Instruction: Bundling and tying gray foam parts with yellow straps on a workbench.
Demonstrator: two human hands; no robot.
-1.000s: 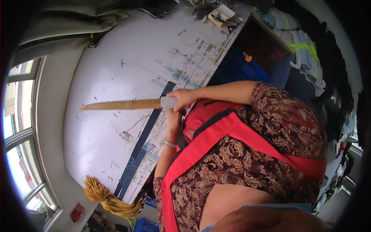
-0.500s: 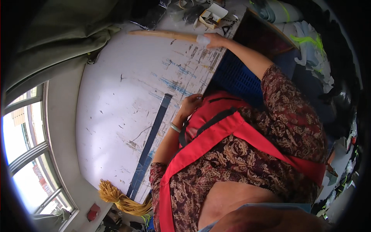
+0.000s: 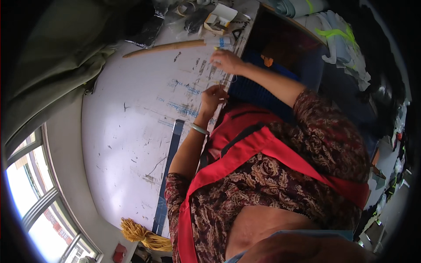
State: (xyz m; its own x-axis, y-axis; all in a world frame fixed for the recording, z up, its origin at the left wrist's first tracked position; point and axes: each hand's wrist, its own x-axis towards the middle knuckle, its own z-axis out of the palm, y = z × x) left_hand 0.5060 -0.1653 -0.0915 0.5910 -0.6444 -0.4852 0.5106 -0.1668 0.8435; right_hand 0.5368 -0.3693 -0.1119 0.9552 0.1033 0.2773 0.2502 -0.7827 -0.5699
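Observation:
My left hand (image 3: 213,97) is at the near right edge of the white tabletop, its fingers curled together in a pinch. Beyond it, my right hand (image 3: 226,60) hovers over the same edge with its fingertips drawn together. A small pale yellowish bit shows at the fingertips of each hand, too small to name. Beside the hands, past the table edge, curves a thin thread-like loop (image 3: 234,79). Just past my right hand lies a wooden stick (image 3: 164,47), with white plastic (image 3: 219,41) at its right end.
A long dark ruler-like strip (image 3: 172,149) lies left of my left forearm. Bundled yellow cords (image 3: 140,232) hang at the near table end. An open small box (image 3: 220,19) stands at the back. Right of the edge is a blue crate (image 3: 256,94); dark green cloth (image 3: 57,57) drapes at left.
My right hand has left the stick's white end and come nearer to my left hand. Both hands now hold curled fingers close together. The whole view has shifted slightly.

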